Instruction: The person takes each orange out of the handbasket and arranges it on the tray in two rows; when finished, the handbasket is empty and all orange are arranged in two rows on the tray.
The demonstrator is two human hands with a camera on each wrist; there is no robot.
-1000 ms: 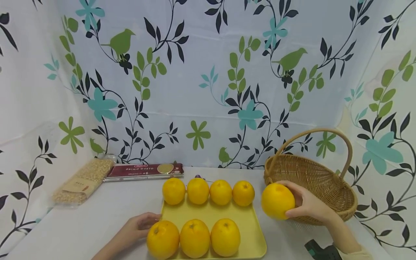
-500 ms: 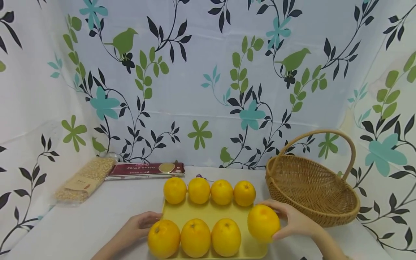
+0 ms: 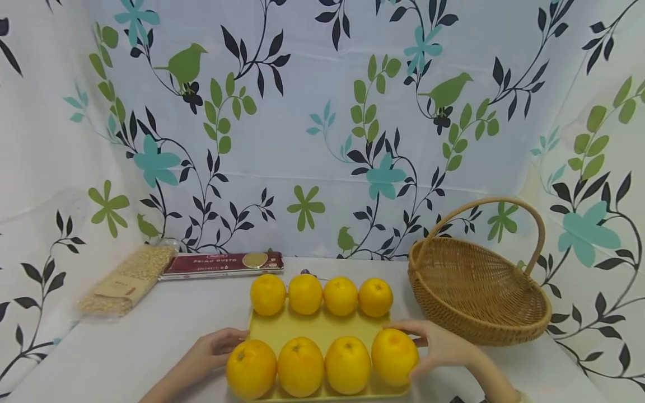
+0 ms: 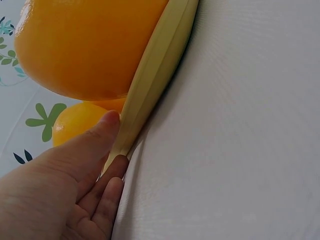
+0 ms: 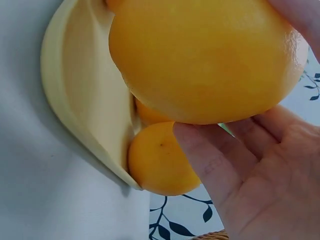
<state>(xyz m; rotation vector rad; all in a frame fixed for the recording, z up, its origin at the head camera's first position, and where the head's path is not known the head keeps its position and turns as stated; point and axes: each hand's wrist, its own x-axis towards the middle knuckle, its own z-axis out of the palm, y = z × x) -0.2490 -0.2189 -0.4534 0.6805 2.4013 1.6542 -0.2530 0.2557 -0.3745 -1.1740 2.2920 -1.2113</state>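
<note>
My right hand [image 3: 445, 348] holds an orange [image 3: 395, 357] at the front right corner of a yellow tray [image 3: 317, 326]. In the right wrist view its fingers [image 5: 220, 170] and thumb curve around this orange [image 5: 205, 60]. Three large oranges, the middle one [image 3: 300, 366] among them, line the tray's front to its left. Along the back edge runs a row of several smaller oranges [image 3: 304, 294]. At the tray's left side, my left hand [image 3: 209, 354] pinches the rim [image 4: 155, 65], thumb inside and fingers outside.
A wicker basket [image 3: 478, 280] with a tall handle stands at the right, behind my right hand. A dark red spaghetti pack [image 3: 221, 265] and a clear bag of pale grains [image 3: 128, 282] lie at the back left. A patterned curtain [image 3: 282, 134] hangs behind the white table [image 3: 136, 347].
My right hand has carried the orange from in front of the basket leftward and down to the tray's front right corner. My left hand stays at the tray's left edge.
</note>
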